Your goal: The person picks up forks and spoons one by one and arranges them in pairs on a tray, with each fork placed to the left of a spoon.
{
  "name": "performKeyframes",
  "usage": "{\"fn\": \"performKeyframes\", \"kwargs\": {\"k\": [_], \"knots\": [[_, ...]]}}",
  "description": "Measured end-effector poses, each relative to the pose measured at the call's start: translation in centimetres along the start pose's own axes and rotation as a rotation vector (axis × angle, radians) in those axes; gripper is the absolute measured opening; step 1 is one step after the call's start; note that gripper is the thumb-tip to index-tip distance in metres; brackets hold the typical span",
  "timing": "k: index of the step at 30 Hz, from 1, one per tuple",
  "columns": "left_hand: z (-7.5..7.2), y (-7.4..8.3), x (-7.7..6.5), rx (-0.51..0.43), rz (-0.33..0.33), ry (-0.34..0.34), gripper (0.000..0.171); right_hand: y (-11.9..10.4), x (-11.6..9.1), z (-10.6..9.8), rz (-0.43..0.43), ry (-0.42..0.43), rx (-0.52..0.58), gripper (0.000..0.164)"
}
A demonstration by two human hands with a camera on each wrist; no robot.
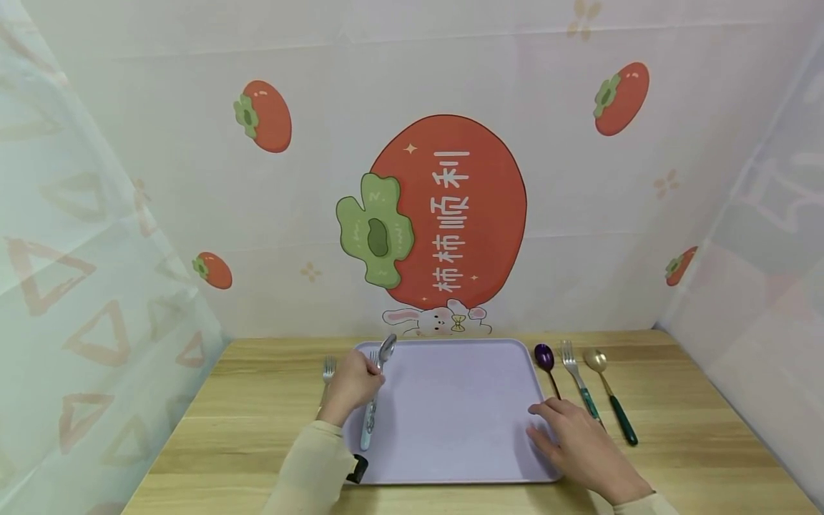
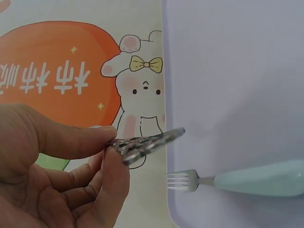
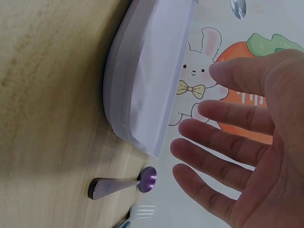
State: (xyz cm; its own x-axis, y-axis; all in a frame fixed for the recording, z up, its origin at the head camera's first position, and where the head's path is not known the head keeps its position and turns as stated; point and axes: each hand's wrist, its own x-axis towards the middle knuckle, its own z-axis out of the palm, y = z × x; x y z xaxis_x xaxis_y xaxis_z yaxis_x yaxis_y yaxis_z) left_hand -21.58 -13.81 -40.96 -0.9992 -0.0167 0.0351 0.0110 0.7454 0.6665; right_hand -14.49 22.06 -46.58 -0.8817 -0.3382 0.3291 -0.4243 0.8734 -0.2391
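My left hand (image 1: 354,383) pinches a silver spoon (image 1: 388,347) between thumb and fingertips, over the left side of the lilac tray (image 1: 457,422). The spoon's bowl points away toward the back wall, and its ornate patterned handle (image 2: 142,146) sticks out from the fingers in the left wrist view. Lying on the tray beneath is a fork with a pale mint handle (image 2: 261,179), partly covered by the hand in the head view. My right hand (image 1: 576,443) hovers at the tray's right edge, fingers spread and holding nothing, as the right wrist view (image 3: 251,128) confirms.
Right of the tray lie a purple spoon (image 1: 544,356), a fork with a green handle (image 1: 587,400) and a gold spoon with a dark green handle (image 1: 621,418). Another fork (image 1: 329,370) lies on the wooden table (image 1: 219,422) to the left. A printed cloth wall (image 1: 290,214) stands behind.
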Motion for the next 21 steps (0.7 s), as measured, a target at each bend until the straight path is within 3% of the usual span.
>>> {"fn": "performKeyframes", "kwargs": {"k": [12,21], "knots": [[1.9,0.0,0.2,-0.085,-0.071,-0.097,0.009,-0.1,0.0,0.2,-0.008,0.010,-0.005,0.022],[3.5,-0.6,0.6,-0.062,-0.116,-0.116,0.011,-0.2,-0.1,0.1,-0.010,0.026,-0.017,0.020]]}}
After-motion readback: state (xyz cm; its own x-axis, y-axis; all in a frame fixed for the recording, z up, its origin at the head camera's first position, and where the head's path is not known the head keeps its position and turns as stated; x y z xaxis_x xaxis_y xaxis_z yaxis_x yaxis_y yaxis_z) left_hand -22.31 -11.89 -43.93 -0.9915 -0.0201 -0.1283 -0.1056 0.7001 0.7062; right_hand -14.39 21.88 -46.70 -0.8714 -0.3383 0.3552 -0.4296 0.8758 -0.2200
